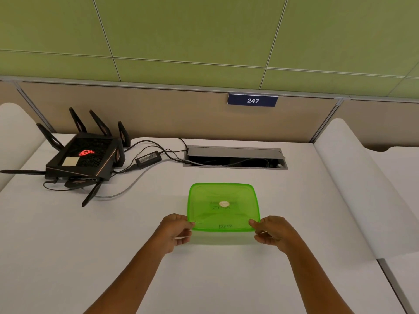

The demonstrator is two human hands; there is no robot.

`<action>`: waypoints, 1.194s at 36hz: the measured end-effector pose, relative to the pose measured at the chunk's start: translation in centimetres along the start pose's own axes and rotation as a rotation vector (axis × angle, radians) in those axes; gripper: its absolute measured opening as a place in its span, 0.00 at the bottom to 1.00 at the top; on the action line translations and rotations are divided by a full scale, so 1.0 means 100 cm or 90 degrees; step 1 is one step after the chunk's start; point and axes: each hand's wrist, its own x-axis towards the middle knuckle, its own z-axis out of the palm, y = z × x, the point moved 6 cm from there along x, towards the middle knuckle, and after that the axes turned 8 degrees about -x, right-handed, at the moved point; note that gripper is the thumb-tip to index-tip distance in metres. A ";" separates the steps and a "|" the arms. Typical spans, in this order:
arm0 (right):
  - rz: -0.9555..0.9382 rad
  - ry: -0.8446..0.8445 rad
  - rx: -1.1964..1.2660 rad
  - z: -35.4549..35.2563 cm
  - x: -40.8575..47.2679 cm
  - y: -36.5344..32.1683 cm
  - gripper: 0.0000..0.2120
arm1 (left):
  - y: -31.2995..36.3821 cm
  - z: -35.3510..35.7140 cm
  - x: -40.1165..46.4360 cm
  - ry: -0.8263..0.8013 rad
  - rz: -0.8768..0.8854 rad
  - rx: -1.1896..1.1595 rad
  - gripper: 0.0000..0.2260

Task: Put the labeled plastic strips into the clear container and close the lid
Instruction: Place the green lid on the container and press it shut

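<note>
A translucent green lid (223,207) lies flat over the clear container in the middle of the white table; the container itself is almost wholly hidden under it. Handwritten words show faintly through the lid, so labeled strips seem to lie beneath, but they are unclear. A small round sticker marks the lid's centre. My left hand (175,231) pinches the lid's near left corner. My right hand (273,232) pinches the near right corner.
A black router (86,159) with several antennas, a power brick (148,157) and trailing cables sit at the back left. An open cable hatch (235,157) is set into the table (90,245) behind the container. A partition with a "247" sign (252,100) rises beyond.
</note>
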 end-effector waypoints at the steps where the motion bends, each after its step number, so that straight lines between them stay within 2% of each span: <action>1: 0.001 0.000 -0.035 -0.001 0.000 -0.006 0.19 | 0.003 0.000 0.002 -0.002 -0.001 0.023 0.09; 5: -0.050 0.059 -0.082 -0.002 0.010 -0.032 0.22 | 0.022 0.007 0.011 0.005 0.056 0.028 0.12; 9: -0.135 0.162 -0.044 0.001 0.022 -0.064 0.15 | 0.043 0.015 0.023 0.059 0.139 -0.012 0.10; 12: -0.119 0.186 -0.008 0.002 0.028 -0.074 0.10 | 0.055 0.018 0.034 0.091 0.164 -0.006 0.09; 16: -0.075 0.198 0.049 0.000 0.036 -0.077 0.12 | 0.061 0.016 0.047 0.114 0.163 0.000 0.11; 18: -0.060 0.196 0.077 -0.002 0.042 -0.077 0.20 | 0.060 0.014 0.053 0.110 0.157 -0.008 0.10; 20: -0.050 0.200 0.081 -0.003 0.046 -0.077 0.23 | 0.058 0.014 0.059 0.102 0.143 -0.019 0.10; 23: -0.039 0.228 0.052 -0.004 0.049 -0.079 0.15 | 0.058 0.015 0.063 0.119 0.129 -0.025 0.09; 29: -0.031 0.186 0.013 0.000 0.049 -0.079 0.11 | 0.059 0.018 0.065 0.147 0.097 -0.044 0.06; 33: -0.041 0.209 0.001 0.000 0.044 -0.083 0.11 | 0.060 0.017 0.067 0.153 0.096 -0.034 0.09; 36: -0.067 0.290 -0.053 -0.004 0.038 -0.088 0.22 | 0.060 0.016 0.063 0.154 0.112 -0.033 0.09; 38: -0.077 0.326 -0.090 -0.004 0.032 -0.089 0.26 | 0.060 0.015 0.058 0.147 0.139 -0.025 0.08; 43: -0.094 0.276 -0.103 -0.001 0.019 -0.077 0.26 | 0.054 0.006 0.036 0.119 0.185 0.021 0.10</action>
